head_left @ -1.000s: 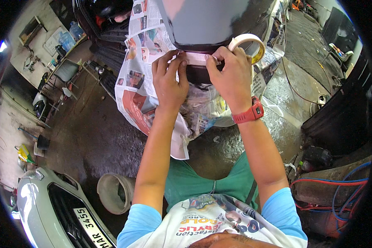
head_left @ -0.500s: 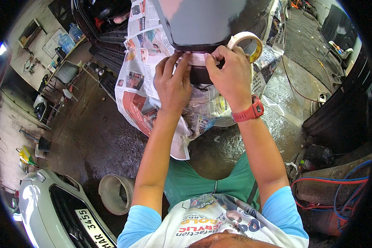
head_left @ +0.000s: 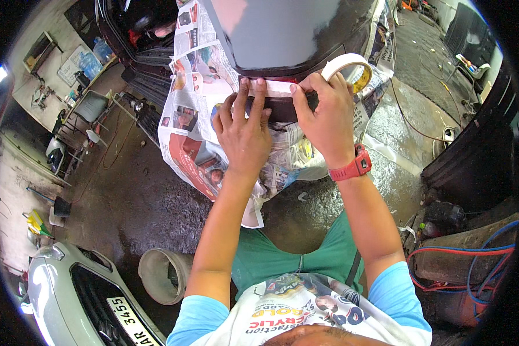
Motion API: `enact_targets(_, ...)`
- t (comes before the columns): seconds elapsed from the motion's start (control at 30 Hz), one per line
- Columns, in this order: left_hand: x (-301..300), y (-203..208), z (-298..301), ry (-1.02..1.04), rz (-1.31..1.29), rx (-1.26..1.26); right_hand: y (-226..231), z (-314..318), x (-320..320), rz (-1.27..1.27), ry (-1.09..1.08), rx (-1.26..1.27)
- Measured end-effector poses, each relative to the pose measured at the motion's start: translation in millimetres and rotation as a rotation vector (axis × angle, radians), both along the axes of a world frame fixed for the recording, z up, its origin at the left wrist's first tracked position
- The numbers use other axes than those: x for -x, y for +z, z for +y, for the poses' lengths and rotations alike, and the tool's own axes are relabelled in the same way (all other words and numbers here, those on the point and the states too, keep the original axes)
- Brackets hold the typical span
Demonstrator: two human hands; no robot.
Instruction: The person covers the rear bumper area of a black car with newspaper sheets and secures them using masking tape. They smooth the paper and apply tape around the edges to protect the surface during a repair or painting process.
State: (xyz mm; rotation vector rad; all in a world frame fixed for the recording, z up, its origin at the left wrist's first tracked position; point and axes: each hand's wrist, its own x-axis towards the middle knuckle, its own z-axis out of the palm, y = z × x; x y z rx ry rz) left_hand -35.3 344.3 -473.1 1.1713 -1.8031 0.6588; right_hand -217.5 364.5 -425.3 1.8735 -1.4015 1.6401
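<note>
A pale strip of masking tape runs across the lower edge of a grey and black car panel, just below a thin red band. My left hand lies at the strip's left part, its index and middle fingers stretched out and pressing on it. Thumb and forefinger of my right hand pinch the strip at its right end. The masking tape roll, white with a yellow core, sits up against the back of my right fingers. Printed newspaper covers the parts around and below the panel.
A light-coloured car front stands at the lower left beside a whitish bucket. Red and blue hoses lie over a cylindrical tank at the right. A grey chair stands at the left by the wall.
The strip between my hands shows longer, and the red band above it has come into sight. My right hand has shifted slightly down and right with the roll.
</note>
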Motion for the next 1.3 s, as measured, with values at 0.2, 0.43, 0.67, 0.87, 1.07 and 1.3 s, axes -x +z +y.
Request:
enact_targets(0.2,7.0,5.2,9.9,0.055,-0.015,-0.040,-0.4,-9.2,2.7,-0.101,0.046,-0.074)
enact_targets(0.43,11.7,9.3,16.8,0.069,-0.054,-0.081,4.1,-11.3,5.5,-0.132,0.064,-0.136)
enact_targets(0.67,15.8,10.9,19.4,0.074,-0.043,-0.095,12.7,4.7,-0.4,-0.032,0.059,-0.086)
enact_targets(0.87,18.4,10.5,20.5,0.058,-0.025,-0.098,8.6,-4.2,6.9,0.008,0.018,-0.107)
enact_targets(1.07,19.6,10.2,21.1,0.017,-0.030,-0.103,7.8,-12.5,8.4,-0.026,0.010,-0.173)
enact_targets(1.3,25.4,17.9,23.8,-0.032,-0.039,-0.071,10.4,-17.0,12.4,-0.008,0.020,-0.138)
